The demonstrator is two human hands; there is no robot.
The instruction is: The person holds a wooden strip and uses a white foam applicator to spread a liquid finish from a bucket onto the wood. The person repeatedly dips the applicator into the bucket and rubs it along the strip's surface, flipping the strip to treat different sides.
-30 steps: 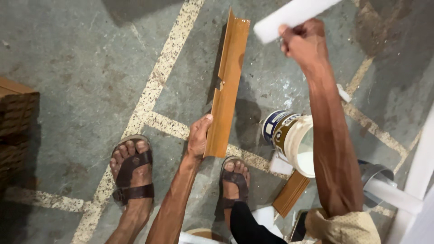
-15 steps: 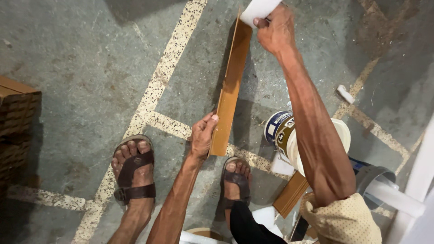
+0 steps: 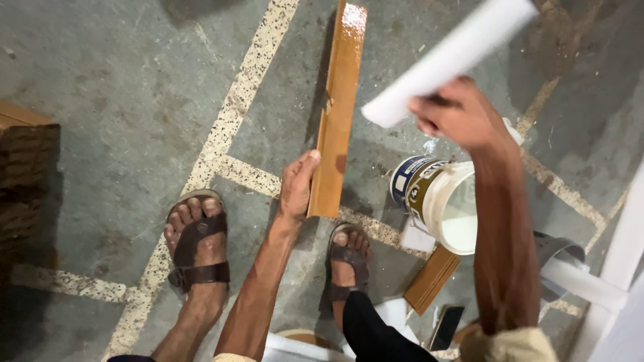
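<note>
A long narrow wooden strip stands tilted over the grey floor, its far end glossy and wet. My left hand grips its near end by the edge. My right hand is raised to the right of the strip and holds a white flat tool or roll that slants up to the right. Just below that hand sits a white plastic tub with white liquid inside and a blue and brown label.
My two feet in brown sandals rest on the concrete floor with pale speckled lines. A short wood piece and a dark phone lie near the tub. White pipes stand at right, stacked wood at left.
My right hand with the white tool has moved from the strip's far end back to the right and nearer, above the tub. My left hand keeps holding the strip.
</note>
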